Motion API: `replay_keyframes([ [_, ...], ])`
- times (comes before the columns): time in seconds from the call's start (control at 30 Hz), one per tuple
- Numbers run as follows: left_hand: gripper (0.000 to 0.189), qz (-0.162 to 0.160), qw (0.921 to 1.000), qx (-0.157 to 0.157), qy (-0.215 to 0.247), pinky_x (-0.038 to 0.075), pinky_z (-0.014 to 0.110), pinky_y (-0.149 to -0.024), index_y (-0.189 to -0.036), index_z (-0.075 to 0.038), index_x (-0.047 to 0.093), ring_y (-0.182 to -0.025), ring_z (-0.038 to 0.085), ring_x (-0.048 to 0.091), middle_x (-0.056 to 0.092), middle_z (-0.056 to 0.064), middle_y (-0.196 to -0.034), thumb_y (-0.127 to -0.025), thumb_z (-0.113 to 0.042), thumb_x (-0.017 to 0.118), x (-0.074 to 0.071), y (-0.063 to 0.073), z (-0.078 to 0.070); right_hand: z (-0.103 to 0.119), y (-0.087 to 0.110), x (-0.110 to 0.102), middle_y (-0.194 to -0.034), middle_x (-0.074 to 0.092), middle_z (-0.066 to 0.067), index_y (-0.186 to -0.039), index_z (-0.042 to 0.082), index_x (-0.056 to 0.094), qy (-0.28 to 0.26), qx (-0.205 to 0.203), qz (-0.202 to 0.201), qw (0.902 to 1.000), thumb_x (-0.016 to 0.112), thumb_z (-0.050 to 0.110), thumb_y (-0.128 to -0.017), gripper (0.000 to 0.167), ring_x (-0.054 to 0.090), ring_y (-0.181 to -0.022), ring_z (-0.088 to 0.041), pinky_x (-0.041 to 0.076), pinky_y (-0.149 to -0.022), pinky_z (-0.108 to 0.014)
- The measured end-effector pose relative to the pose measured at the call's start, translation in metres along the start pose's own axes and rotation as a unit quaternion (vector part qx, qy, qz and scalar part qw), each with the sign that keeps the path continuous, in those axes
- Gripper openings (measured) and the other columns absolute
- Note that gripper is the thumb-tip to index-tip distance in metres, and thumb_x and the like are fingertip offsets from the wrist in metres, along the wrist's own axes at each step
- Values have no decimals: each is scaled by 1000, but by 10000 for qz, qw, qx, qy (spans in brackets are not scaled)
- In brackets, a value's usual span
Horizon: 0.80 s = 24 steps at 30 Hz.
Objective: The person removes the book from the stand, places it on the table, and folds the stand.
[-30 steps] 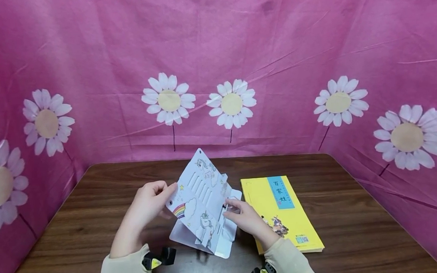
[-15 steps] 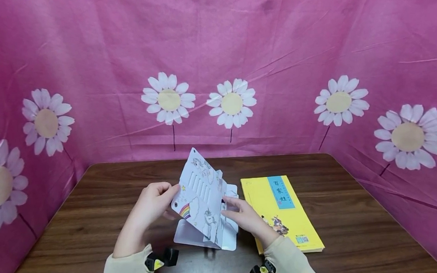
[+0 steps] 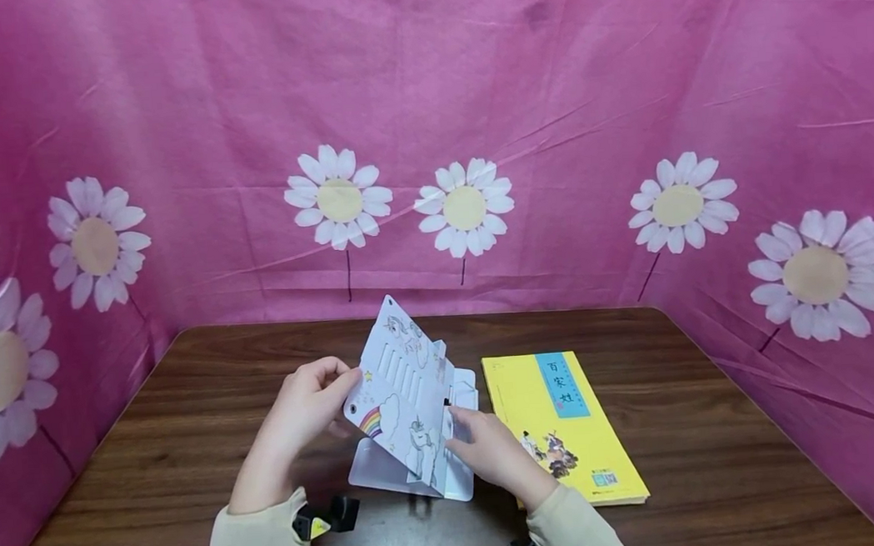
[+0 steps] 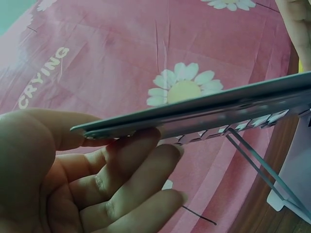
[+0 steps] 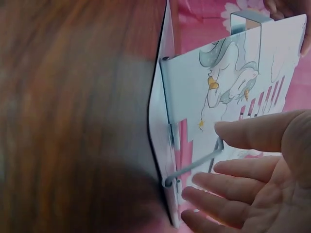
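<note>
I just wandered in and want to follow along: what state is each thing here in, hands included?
Unicorn panel: raised, tilted.
Base plate: opened out below the panel; cannot tell if fully resting.
Wire prop: swung out between them; cannot tell if seated.
Left hand: pinching the panel's edge.
Right hand: fingers extended beside the prop; contact unclear.
Yellow book: closed, lying flat.
Pink cloth: hanging, creased.
</note>
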<state>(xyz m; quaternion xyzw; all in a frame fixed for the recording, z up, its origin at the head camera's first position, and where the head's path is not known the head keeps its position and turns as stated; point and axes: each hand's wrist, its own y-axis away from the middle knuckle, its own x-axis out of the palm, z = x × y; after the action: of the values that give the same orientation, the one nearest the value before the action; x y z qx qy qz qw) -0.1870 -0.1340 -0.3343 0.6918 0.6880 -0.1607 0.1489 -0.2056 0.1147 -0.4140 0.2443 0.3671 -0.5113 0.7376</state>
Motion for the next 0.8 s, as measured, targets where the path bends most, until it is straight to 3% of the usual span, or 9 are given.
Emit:
replay_keyframes([
  [0.17,26,-98,9999,94,-84,57,34,-55,-103,-3,67,-52,21,68,68,5,-69,-98,-28,60,1,-1,-1,5,3,-2,-127,65,-23,-129,-4,62,628,484,-44,9968,71,25,-91,49,61,-118,-38,48,-100,-53],
  [0.23,27,-130,9997,153,-145,56,33,-56,-105,-3,69,-52,23,69,68,5,-68,-98,-27,60,1,-1,-1,7,3,-1,-119,68,-21,-125,-3,65,792,571,-3,9952,71,26,-91,45,65,-105,-33,52,-93,-50],
  [0.33,26,-178,9994,217,-179,56,33,-55,-106,-2,69,-51,22,68,69,5,-69,-98,-25,60,0,-1,0,6,2,0,-96,72,-15,-114,-1,69,837,454,81,9954,69,24,-92,33,62,-80,-23,53,-74,-39],
  [0.4,25,-219,9993,234,-209,56,33,-53,-105,-2,70,-50,20,67,69,6,-69,-98,-24,60,0,-1,0,5,1,0,-92,71,-13,-111,0,70,838,319,129,9959,68,22,-93,28,58,-75,-19,50,-68,-36],
  [0.47,23,-294,9989,232,-277,56,32,-52,-104,-3,70,-49,19,67,69,6,-69,-97,-23,59,1,0,-1,3,0,0,-97,72,-14,-113,0,70,807,225,136,9964,66,21,-95,28,64,-82,-23,53,-73,-38],
  [0.53,22,-363,9983,221,-400,55,31,-52,-102,-4,70,-48,17,66,69,5,-68,-96,-22,58,2,0,-2,1,0,0,-114,71,-17,-121,0,69,716,227,115,9971,64,20,-96,32,68,-100,-28,55,-86,-45],
  [0.63,21,-425,9972,230,-570,54,31,-52,-99,-5,71,-47,16,65,69,3,-66,-95,-21,57,3,1,-5,-3,0,-1,-128,66,-17,-127,1,66,543,354,78,9979,62,20,-98,35,62,-120,-34,50,-99,-51],
  [0.8,20,-430,9960,284,-728,53,30,-51,-96,-6,70,-48,15,63,68,2,-63,-95,-20,56,4,2,-8,-6,-2,-4,-130,65,-15,-128,6,67,280,574,-16,9980,63,23,-97,35,59,-123,-34,47,-102,-53],
])
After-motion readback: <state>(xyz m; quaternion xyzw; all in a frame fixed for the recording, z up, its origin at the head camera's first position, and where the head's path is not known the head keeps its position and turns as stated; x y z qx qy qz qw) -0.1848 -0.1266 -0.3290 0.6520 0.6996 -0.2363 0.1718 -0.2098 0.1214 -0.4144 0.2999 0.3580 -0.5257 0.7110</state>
